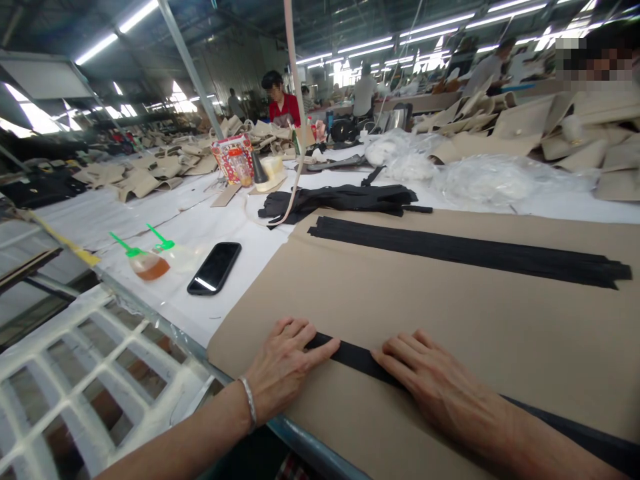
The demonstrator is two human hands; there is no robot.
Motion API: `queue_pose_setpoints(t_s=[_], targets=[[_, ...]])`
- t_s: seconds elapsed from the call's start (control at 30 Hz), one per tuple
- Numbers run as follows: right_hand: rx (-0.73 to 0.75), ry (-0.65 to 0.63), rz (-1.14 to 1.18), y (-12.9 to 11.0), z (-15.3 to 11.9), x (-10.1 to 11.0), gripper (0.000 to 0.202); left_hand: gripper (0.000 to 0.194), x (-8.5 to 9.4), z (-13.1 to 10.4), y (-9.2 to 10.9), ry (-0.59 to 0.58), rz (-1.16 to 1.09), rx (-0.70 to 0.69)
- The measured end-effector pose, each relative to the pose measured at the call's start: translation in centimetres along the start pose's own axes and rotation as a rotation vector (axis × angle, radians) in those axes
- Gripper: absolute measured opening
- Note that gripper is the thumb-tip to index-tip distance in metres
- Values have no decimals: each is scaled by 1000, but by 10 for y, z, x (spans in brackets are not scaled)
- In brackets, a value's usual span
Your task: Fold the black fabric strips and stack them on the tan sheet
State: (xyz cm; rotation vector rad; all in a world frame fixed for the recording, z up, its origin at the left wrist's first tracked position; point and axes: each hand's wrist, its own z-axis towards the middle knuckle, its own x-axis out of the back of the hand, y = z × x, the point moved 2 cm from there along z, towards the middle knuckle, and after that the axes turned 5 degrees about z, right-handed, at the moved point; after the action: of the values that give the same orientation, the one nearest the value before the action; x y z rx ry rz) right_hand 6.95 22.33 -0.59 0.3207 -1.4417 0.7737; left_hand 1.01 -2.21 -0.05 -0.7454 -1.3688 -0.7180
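Observation:
A long black strip lies across the tan sheet near the table's front edge, running off toward the lower right. My left hand is closed over the strip's left end, with the thumb laid along it and the fingers curled. A short way to the right, my right hand pinches the same strip at its fingertips, fingers bent and close together. My right hand and forearm hide part of the strip. Farther back on the sheet is a flat stack of black strips.
A black phone and a squeeze bottle with amber liquid lie to the left. Behind the sheet are bunched black strips, clear plastic bags and piles of tan pieces. A white lattice rack stands beside the table edge. Several people work farther back.

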Motion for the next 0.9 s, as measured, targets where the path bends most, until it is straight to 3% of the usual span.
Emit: queue_pose_setpoints(t_s=[0.23, 0.4, 0.6, 0.9], targets=[[-29, -2, 12, 5, -16, 1, 29, 56, -1, -1, 2, 87, -38, 30], [-37, 26, -15, 5, -18, -1, 31, 44, 6, 13, 22, 213, -157, 16], [-67, 101, -2, 3, -21, 2, 34, 37, 4, 32, 57, 169, -268, -32], [-69, 85, 1, 5, -28, 4, 33, 38, -6, 35, 53, 99, -222, -88]])
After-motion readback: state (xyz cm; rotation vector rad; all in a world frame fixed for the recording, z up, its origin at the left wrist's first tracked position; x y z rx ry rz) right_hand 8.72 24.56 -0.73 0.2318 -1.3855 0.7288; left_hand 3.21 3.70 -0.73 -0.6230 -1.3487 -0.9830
